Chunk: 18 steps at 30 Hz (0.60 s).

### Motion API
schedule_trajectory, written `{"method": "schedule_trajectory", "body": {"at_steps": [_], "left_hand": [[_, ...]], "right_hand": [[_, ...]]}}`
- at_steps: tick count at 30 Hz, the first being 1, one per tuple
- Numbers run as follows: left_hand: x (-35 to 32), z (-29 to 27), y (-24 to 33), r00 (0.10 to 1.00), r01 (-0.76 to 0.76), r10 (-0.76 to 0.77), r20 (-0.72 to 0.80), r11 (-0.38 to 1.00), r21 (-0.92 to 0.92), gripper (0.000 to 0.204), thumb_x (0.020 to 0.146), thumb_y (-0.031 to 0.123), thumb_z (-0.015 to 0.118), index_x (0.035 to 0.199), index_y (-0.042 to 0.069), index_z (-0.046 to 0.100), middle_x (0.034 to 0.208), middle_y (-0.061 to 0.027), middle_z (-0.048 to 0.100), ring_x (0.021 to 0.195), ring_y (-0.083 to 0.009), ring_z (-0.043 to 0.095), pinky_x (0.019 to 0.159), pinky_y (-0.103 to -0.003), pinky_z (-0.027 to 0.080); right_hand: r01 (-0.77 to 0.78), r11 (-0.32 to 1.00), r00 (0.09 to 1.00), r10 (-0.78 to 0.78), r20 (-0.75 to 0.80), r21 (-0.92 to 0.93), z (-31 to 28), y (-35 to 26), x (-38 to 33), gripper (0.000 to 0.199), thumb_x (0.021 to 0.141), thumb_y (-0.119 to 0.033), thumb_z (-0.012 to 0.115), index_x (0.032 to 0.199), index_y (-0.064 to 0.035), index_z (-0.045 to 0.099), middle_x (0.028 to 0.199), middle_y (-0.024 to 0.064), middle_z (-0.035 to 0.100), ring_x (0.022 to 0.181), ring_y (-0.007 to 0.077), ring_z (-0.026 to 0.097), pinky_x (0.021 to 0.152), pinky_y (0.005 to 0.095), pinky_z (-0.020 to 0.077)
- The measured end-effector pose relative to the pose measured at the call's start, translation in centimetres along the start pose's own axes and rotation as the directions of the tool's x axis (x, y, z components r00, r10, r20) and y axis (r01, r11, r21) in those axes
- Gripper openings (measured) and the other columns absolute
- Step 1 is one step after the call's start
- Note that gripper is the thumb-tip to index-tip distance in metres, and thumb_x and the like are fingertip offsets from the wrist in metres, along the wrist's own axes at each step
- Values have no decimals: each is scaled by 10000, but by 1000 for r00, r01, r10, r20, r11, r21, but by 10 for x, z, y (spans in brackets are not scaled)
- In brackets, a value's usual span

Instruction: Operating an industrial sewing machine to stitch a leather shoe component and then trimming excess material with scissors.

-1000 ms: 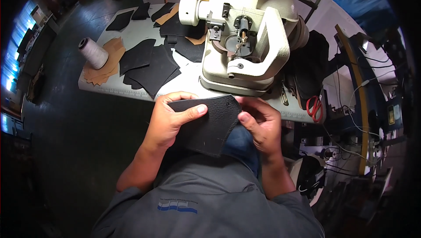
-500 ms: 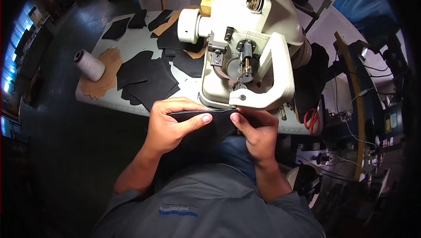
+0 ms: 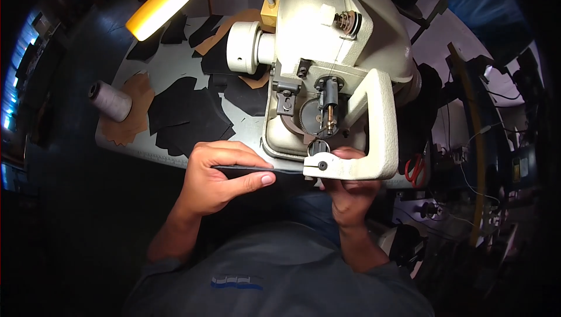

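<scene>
A thin black leather-like piece [image 3: 286, 171] stands edge-up along the front of a cream sewing machine [image 3: 380, 36]. My left hand [image 3: 204, 179] pinches its left part between thumb and fingers. Over the piece's right part reaches the machine's looped arm [image 3: 383, 136], its tip close to the round feed disc [image 3: 318, 147]. My right hand [image 3: 352, 203] is closed at that end, fingers partly hidden behind the arm, thumb just below its tip. The lower part of the piece is lost in shadow.
Black cut pieces [image 3: 193, 118] and tan ones lie on the white table left of the machine. A thread cone [image 3: 111, 102] lies there too. A lit yellow lamp [image 3: 172, 1] hangs above. Red-handled scissors [image 3: 415, 168] lie at the right edge.
The machine and table appear larger and lower in view, and more of the lamp shows. The right hand and the piece's right end have passed behind the looped arm.
</scene>
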<state>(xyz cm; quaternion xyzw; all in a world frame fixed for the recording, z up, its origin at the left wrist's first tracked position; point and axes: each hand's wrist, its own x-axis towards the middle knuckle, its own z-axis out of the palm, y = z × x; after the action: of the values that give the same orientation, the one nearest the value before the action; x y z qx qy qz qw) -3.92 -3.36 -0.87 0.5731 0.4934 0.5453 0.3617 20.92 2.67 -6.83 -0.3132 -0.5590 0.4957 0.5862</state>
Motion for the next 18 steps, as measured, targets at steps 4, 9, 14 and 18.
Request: {"method": "schedule_trajectory", "body": {"at_steps": [4,9,14,18], "left_hand": [[-5,-13,0,996,-43,40,78,998,40,154,805,31,905,938,-5,835,873,-134,800,801,-200,764,749,-296,584],[-14,-22,0,999,-12,9,37,998,69,163,789,36,913,931,3,841,870,-136,801,804,-198,770,746,-295,589],[-25,-28,-5,999,-20,21,-24,999,42,190,743,19,915,914,-4,833,839,-138,787,748,-184,748,708,-271,554],[-28,-33,-3,1000,9,-9,5,1000,13,169,787,29,912,934,-5,837,867,-131,800,793,-191,770,736,-287,587]], "right_hand": [[-20,991,1000,17,22,130,0,4,6,351,848,-80,872,1123,14,675,1186,190,714,1065,219,697,903,337,561],[-109,969,987,132,-89,223,17,17,8,556,840,-308,911,1126,-67,501,1109,139,631,909,199,700,775,325,608],[-280,858,960,252,120,431,30,3,14,519,895,-294,857,1166,-81,470,1156,231,649,696,233,730,521,305,592],[-379,680,925,286,249,628,33,-2,16,504,922,-261,827,1212,-87,453,1209,340,648,636,272,745,476,316,596]]}}
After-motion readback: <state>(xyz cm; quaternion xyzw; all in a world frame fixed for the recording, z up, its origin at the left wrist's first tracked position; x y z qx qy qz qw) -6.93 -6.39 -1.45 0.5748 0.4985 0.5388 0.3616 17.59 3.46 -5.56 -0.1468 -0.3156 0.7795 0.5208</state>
